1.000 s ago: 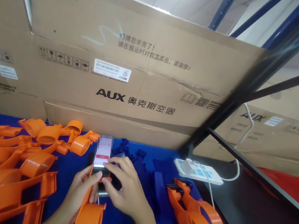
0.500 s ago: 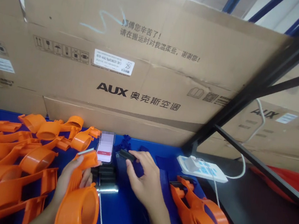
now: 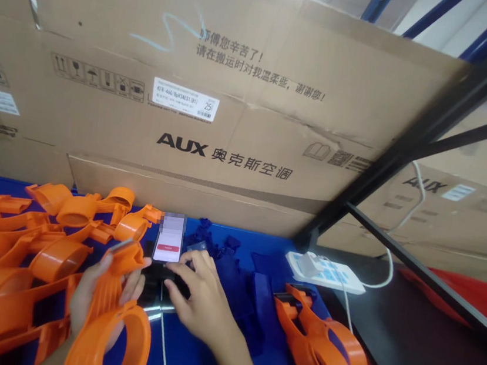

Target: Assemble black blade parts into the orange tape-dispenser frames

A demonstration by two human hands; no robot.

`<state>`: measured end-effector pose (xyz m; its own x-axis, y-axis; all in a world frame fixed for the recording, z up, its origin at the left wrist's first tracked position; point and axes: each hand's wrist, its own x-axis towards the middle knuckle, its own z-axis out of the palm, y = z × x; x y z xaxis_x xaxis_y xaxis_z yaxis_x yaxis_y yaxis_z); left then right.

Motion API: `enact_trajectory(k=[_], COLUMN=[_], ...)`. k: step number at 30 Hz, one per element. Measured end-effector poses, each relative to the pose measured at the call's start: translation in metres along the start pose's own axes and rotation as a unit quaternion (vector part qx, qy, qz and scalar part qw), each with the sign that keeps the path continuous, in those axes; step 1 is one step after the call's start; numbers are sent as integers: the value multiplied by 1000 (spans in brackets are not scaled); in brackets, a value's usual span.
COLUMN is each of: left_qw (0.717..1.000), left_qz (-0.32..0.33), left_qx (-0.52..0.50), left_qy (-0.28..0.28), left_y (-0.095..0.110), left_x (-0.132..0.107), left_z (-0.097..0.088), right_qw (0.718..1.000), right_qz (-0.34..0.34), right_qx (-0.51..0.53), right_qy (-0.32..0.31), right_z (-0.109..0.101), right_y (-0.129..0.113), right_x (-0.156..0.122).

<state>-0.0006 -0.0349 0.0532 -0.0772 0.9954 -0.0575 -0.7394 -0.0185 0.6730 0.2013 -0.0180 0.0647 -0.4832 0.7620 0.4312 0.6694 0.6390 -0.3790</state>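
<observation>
My left hand (image 3: 97, 292) is wrapped round an orange plastic clamp part (image 3: 112, 332) with a ring-shaped end, held tilted above the blue table top (image 3: 195, 360). My right hand (image 3: 198, 295) lies over a row of small black pieces (image 3: 154, 290) on the table, fingers curled down onto them; whether it grips one I cannot tell. A phone (image 3: 168, 244) with a lit screen stands just behind both hands.
A heap of orange clamp parts (image 3: 17, 249) fills the left of the table. An assembled orange clamp (image 3: 321, 346) lies at the right, near dark blue plastic pieces (image 3: 256, 296) and a white power strip (image 3: 325, 272). Big cardboard boxes (image 3: 218, 96) wall the back; a black metal frame (image 3: 407, 149) slants at right.
My right hand has come back from the far small black piece toward the row of black pieces. My left hand has lowered the orange part slightly to the left.
</observation>
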Motion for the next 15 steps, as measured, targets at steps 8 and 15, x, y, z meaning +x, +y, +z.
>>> enact_trajectory(k=[8,15], left_qw=[1000,999], left_qz=[-5,-18], left_qx=[-5,20], left_qy=[-26,-28], left_y=[2,1], left_x=[-3,-1], left_z=[-2,0], right_qw=[997,999], right_qz=[9,5], right_qx=[-78,-47], right_qy=[-8,-19], right_z=[39,37], right_y=[-10,-10], right_x=[15,18])
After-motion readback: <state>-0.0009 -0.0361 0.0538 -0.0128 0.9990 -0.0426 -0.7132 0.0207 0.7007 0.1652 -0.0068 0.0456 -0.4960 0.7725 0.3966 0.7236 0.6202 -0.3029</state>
